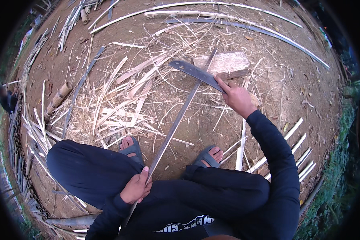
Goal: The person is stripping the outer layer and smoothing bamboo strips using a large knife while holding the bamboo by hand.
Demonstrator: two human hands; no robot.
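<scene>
A long, narrow bamboo strip [173, 129] slants from my lap up to a pale wooden block [229, 63], its far end resting over the block's left part. My left hand [137, 187] is closed around the strip's near portion, above my lap. In my right hand [240, 100] is a machete [193, 72] with a dark blade that has holes near its tip. The blade lies across the strip just in front of the block. My right index finger stretches along the machete; its handle is mostly hidden by the hand.
Curly shavings [88, 105] and split pieces cover the ground around the block. A bamboo section [58, 100] lies at left. Long strips [244, 25] stretch across the far side; pale strips [294, 130] lie right. My sandaled feet [209, 155] flank the strip. Another person [8, 100] is at far left.
</scene>
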